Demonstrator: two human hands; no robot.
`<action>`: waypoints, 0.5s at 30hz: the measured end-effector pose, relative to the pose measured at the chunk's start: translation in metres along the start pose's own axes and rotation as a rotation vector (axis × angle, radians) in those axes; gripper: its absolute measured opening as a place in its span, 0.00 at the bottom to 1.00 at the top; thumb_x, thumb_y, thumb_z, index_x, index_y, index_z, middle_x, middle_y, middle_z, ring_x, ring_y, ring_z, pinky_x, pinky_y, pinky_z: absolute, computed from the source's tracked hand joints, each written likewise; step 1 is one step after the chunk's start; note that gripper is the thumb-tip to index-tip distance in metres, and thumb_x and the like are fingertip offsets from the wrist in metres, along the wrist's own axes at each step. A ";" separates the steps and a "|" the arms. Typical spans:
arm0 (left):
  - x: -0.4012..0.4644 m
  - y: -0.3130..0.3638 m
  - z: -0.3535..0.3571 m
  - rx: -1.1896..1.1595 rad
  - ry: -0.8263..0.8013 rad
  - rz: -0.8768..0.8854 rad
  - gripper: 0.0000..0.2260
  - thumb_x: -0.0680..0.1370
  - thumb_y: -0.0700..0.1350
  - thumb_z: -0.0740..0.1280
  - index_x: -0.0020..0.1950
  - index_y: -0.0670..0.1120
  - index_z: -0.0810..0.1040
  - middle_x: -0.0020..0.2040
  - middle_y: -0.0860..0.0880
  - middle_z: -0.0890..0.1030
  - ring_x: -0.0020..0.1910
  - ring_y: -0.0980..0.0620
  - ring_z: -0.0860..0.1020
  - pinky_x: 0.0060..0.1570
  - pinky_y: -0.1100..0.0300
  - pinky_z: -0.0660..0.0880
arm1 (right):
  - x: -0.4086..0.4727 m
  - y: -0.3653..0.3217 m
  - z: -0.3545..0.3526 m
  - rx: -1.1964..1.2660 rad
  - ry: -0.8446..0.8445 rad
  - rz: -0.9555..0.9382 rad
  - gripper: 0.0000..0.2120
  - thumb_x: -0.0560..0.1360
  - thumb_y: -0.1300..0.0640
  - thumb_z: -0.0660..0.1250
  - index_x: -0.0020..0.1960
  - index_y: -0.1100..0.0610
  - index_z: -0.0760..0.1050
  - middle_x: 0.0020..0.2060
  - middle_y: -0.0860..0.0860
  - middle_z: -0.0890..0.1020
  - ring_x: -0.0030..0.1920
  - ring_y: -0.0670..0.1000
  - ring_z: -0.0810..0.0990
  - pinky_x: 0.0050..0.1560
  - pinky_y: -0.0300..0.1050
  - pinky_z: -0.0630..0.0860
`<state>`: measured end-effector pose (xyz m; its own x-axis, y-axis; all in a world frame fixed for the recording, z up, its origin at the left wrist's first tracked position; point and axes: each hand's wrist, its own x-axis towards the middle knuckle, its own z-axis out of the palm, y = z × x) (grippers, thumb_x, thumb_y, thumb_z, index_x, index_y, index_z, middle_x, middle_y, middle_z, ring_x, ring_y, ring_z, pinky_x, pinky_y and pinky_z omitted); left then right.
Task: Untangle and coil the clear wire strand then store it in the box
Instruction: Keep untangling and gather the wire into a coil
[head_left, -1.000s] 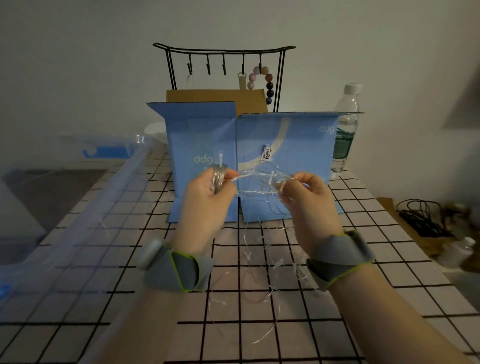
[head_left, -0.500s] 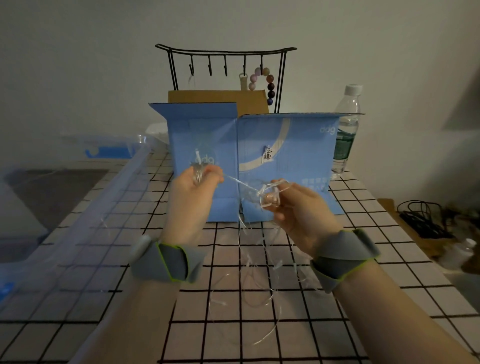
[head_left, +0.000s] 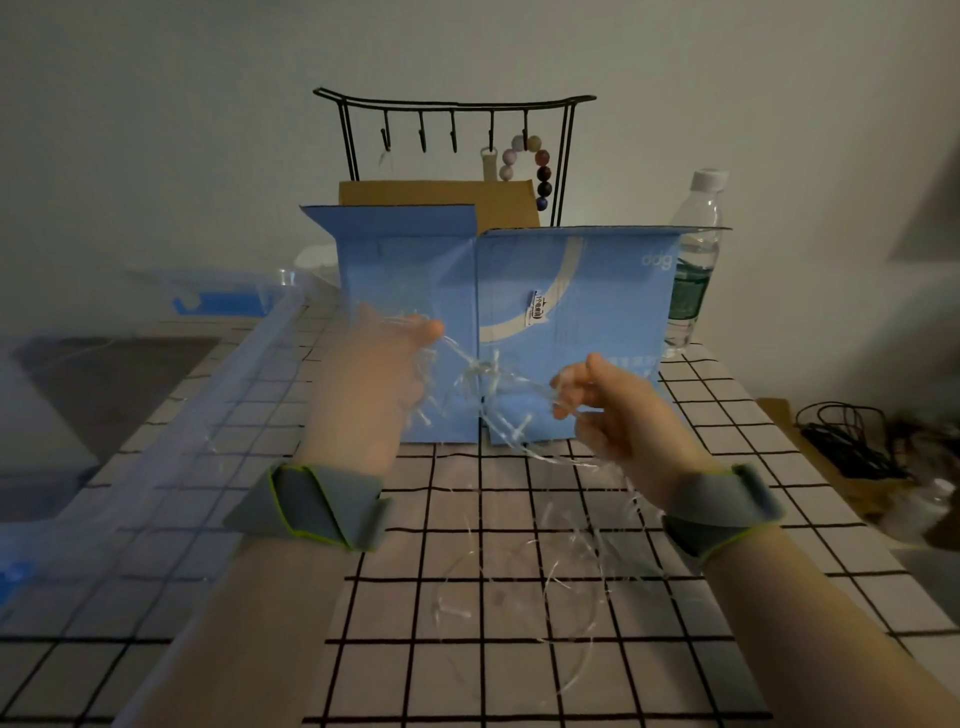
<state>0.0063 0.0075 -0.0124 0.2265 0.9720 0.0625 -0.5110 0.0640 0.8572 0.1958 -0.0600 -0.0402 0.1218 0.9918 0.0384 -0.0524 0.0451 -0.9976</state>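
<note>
Her hands have drawn apart since a moment ago, left hand (head_left: 379, 374) at nine o'clock clutching the coiled bundle, right hand (head_left: 618, 410) pinching the clear wire strand (head_left: 483, 374), tangle loosening before the box (head_left: 571, 332), loops trailing toward six o'clock.

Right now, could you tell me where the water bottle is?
In the head view, the water bottle stands far right on the table, just behind the blue box's right end.
</note>
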 end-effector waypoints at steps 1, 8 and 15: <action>0.000 0.000 0.000 0.022 0.001 0.013 0.21 0.82 0.51 0.49 0.39 0.43 0.74 0.34 0.52 0.84 0.14 0.58 0.58 0.21 0.69 0.58 | -0.001 0.000 0.000 -0.146 0.021 -0.033 0.11 0.78 0.52 0.59 0.45 0.57 0.75 0.32 0.49 0.77 0.25 0.42 0.66 0.24 0.33 0.61; 0.003 0.003 -0.002 0.055 0.068 0.100 0.21 0.82 0.53 0.49 0.40 0.44 0.74 0.36 0.52 0.84 0.15 0.58 0.59 0.21 0.68 0.59 | 0.003 0.000 -0.003 -0.064 0.216 -0.216 0.13 0.76 0.63 0.60 0.34 0.55 0.74 0.26 0.44 0.72 0.30 0.42 0.68 0.31 0.34 0.65; 0.003 0.003 -0.001 -0.033 0.072 0.090 0.19 0.82 0.52 0.50 0.40 0.45 0.74 0.30 0.54 0.81 0.15 0.58 0.59 0.23 0.67 0.58 | 0.002 0.004 0.001 0.005 0.209 -0.118 0.11 0.76 0.62 0.62 0.39 0.53 0.79 0.41 0.47 0.83 0.48 0.48 0.78 0.48 0.42 0.76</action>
<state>0.0045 0.0111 -0.0107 0.1187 0.9878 0.1006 -0.5539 -0.0182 0.8324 0.1953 -0.0573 -0.0440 0.3297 0.9334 0.1414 -0.0305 0.1602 -0.9866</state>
